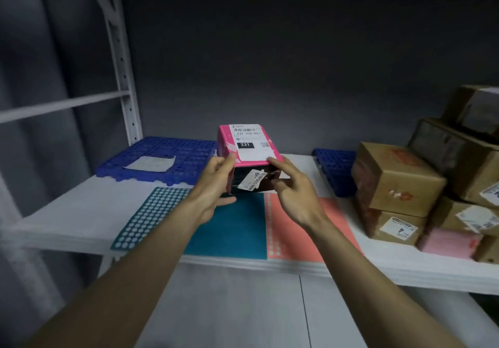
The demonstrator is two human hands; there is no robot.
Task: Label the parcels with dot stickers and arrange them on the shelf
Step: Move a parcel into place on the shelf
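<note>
A pink parcel (247,143) with a white shipping label on top and a dark front face is held above the white shelf (81,212). My left hand (216,185) grips its left side. My right hand (291,191) holds its right front corner, thumb on the top edge. Below the parcel lie sticker sheets: a teal sheet with white dots (151,215), a plain teal sheet (237,228) and a salmon sheet (297,228) with a few dots along its left edge.
A blue plastic grid mat (167,158) with a paper slip (151,164) lies at the back left. Another blue mat (336,169) sits at the right. Several brown cardboard parcels (397,177) and a pink bag (448,242) are stacked at the right.
</note>
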